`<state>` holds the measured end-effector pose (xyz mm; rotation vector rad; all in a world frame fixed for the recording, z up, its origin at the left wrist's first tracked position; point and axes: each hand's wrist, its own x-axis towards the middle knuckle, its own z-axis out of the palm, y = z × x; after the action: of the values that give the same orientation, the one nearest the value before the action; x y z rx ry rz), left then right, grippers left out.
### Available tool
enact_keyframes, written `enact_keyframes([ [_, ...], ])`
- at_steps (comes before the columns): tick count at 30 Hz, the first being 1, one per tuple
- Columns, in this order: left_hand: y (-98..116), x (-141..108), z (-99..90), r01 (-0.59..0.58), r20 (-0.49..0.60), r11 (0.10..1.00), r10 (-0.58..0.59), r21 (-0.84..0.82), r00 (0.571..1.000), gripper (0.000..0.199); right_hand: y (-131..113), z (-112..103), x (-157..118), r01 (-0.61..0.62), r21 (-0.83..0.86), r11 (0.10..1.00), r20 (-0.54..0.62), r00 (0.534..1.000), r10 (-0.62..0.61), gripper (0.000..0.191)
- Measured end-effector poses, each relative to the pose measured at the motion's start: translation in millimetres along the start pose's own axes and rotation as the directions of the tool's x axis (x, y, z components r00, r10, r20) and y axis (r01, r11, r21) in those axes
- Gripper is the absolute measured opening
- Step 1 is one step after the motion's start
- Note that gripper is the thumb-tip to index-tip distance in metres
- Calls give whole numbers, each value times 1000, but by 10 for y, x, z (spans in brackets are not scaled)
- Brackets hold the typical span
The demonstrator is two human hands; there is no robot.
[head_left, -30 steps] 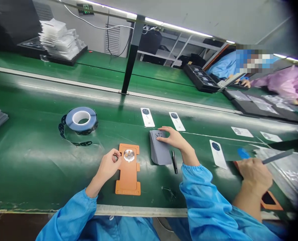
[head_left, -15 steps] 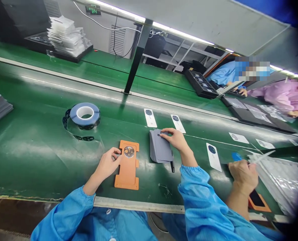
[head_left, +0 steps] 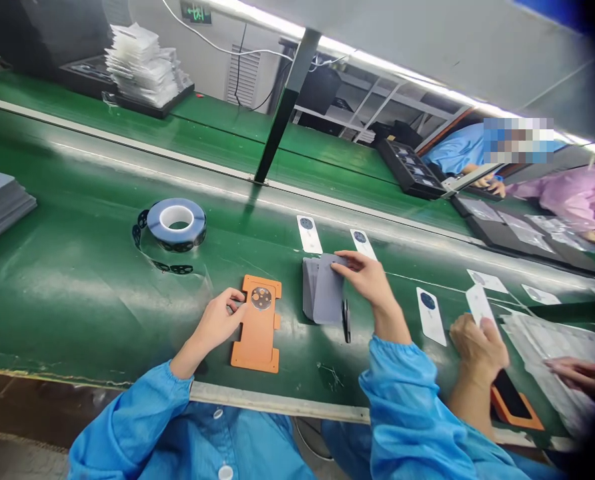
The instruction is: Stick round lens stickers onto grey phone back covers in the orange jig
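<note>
My left hand [head_left: 220, 319] is at the left edge of an orange phone-shaped fixture [head_left: 256, 337], its fingers curled and its thumb and fingertips against the side. A round, dark-holed camera cutout [head_left: 261, 299] shows near the fixture's top. Between thumb and fingers, my right hand [head_left: 365, 277] pinches the upper right corner of a thin grey panel [head_left: 329, 293]. That panel is tilted over a stack of similar grey panels [head_left: 308, 287], its lower end still close to them. Just right of the panel lies a slim black tool [head_left: 346, 321].
Behind my left hand stands a roll of blue film [head_left: 197, 225] with black camera-shaped pieces. White cards [head_left: 309, 235] lie across the green bench. At right, a co-worker's hand [head_left: 480, 343] holds a white card above another orange fixture [head_left: 525, 412]. Grey sheets [head_left: 5, 207] are stacked far left.
My right hand has shifted the top grey panel off the stack's alignment, turning it to the right. My left hand stays at the fixture. The co-worker's hand now raises a white card.
</note>
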<state>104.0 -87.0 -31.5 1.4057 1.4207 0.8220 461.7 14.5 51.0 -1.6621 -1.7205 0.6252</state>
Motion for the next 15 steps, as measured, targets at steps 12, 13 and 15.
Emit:
enact_keyframes([
  [12, 117, -100, -76, 4, 125, 999, -8, 36, 992, 48, -863, 935, -646, -180, 473, 862, 235, 969, 74, 34],
  [13, 121, -113, -70, -2, 116, 997, -6, 71, 993, 52, -842, 980, -641, -181, 476, 860, 231, 970, 76, 34],
  [15, 131, -133, -52, -9, 98, 990, -5, 138, 995, 56, -805, 1003, -619, -183, 483, 856, 238, 968, 73, 34],
])
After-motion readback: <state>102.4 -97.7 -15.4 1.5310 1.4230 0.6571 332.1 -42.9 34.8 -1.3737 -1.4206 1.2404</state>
